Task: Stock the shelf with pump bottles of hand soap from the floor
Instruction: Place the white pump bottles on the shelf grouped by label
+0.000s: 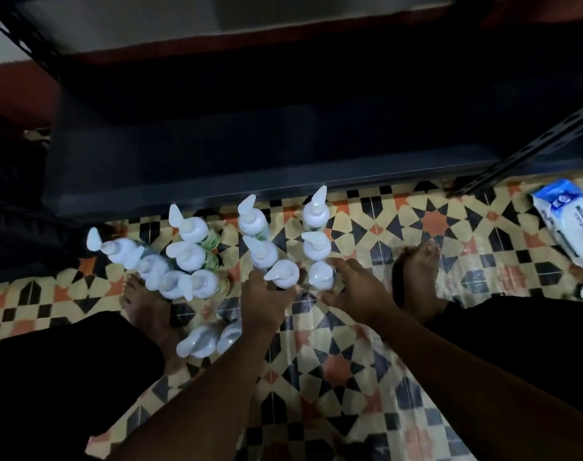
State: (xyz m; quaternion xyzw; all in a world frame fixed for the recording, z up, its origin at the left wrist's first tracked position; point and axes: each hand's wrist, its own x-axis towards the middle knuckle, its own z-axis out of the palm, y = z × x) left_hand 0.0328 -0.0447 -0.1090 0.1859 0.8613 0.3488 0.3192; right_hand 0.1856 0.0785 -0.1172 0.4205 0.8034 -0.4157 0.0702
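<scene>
Two pump bottles (210,341) stand nearest on the patterned floor (343,367). Left hand (267,301) grips one bottle (283,274); right hand (356,287) grips another (320,276). Beyond, more bottles cluster (190,254) before the dark shelf (250,154).

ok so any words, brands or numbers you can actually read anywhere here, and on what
Nothing reads clearly.
Blue and white packet on the floor at right: printed lettering, too blurred to read.
Pump bottles: green labels, seen from above, no text visible.
Shelf: no sign or tag visible.
</scene>
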